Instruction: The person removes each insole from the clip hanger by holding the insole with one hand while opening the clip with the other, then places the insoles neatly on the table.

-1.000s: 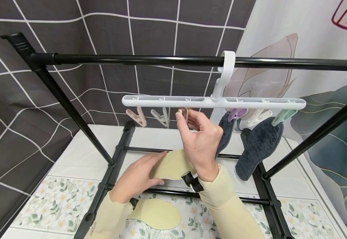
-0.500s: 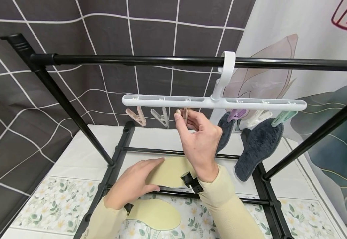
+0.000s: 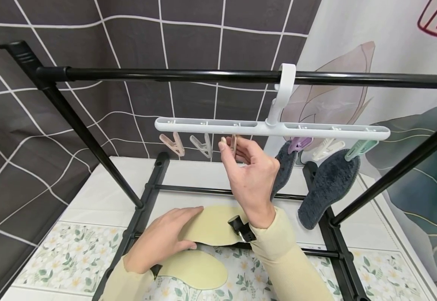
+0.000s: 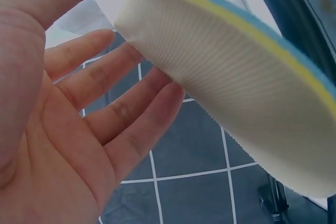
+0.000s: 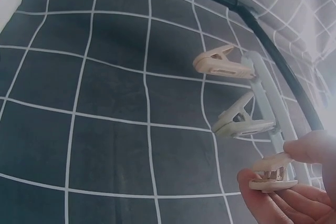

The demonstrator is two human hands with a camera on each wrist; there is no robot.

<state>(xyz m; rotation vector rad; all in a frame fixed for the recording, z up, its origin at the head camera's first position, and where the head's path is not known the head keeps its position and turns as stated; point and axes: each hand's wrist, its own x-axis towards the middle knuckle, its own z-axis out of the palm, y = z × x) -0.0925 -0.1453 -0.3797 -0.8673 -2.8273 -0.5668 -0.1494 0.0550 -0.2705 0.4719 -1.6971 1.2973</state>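
Observation:
My right hand (image 3: 251, 177) pinches a beige clip (image 3: 234, 145) under the white hanger bar (image 3: 218, 127); the right wrist view shows the clip (image 5: 273, 172) between thumb and fingers. Lower down, my left hand (image 3: 164, 235) holds a pale yellow insole (image 3: 209, 225) by its edges, below the right hand. In the left wrist view the thumb reaches one edge of the insole (image 4: 220, 72) and the fingertips touch the other. Another pale yellow insole (image 3: 197, 271) lies on the floral cloth. A dark fuzzy insole (image 3: 329, 186) hangs from a green clip (image 3: 360, 149).
The hanger's hook (image 3: 287, 88) sits over a black rail (image 3: 173, 75). A pink clip (image 3: 173, 144) and a grey clip (image 3: 202, 145) hang at left. A second dark insole (image 3: 284, 171) hangs from a purple clip (image 3: 300, 144). Black frame legs (image 3: 94, 146) flank both sides.
My left hand has drawn the pale insole down and toward me, away from the clip. My right hand stays at the beige clip, and the hanger's right end has shifted slightly.

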